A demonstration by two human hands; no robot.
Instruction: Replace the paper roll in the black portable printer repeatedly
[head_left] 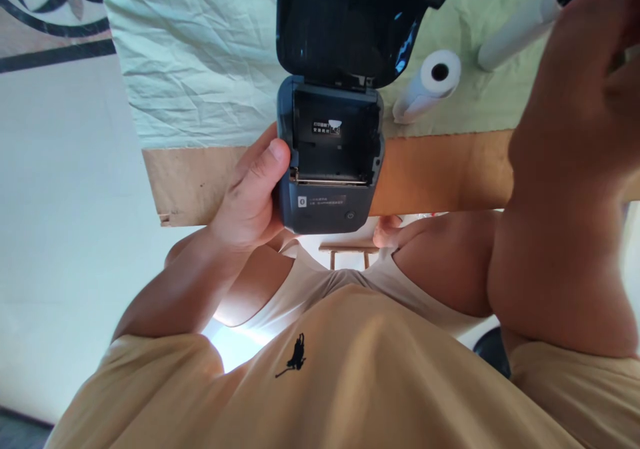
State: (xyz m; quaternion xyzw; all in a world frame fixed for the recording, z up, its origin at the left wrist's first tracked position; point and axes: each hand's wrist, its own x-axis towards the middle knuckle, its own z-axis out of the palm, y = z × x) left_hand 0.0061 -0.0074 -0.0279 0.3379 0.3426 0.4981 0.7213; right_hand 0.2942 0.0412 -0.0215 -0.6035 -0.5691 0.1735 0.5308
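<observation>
The printer [330,162] stands at the surface's near edge with its lid [350,22] raised, blocking the middle. Right of it two paper rolls [430,82] [525,19] lie on the green cloth [200,56], narrowing the passage. Left of the printer the cloth lies bare toward the surface's left edge.

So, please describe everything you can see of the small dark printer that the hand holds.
The printer is a small dark grey-blue box that looks like plastic, with rounded corners. Its lid is swung fully open, glossy and black inside. The open paper bay looks empty, apart from a small white label. A metal strip runs along the bay's front edge, and the front face carries a printed label and a round button. The left hand grips its side, thumb on the edge. It is held over the table edge.
</observation>
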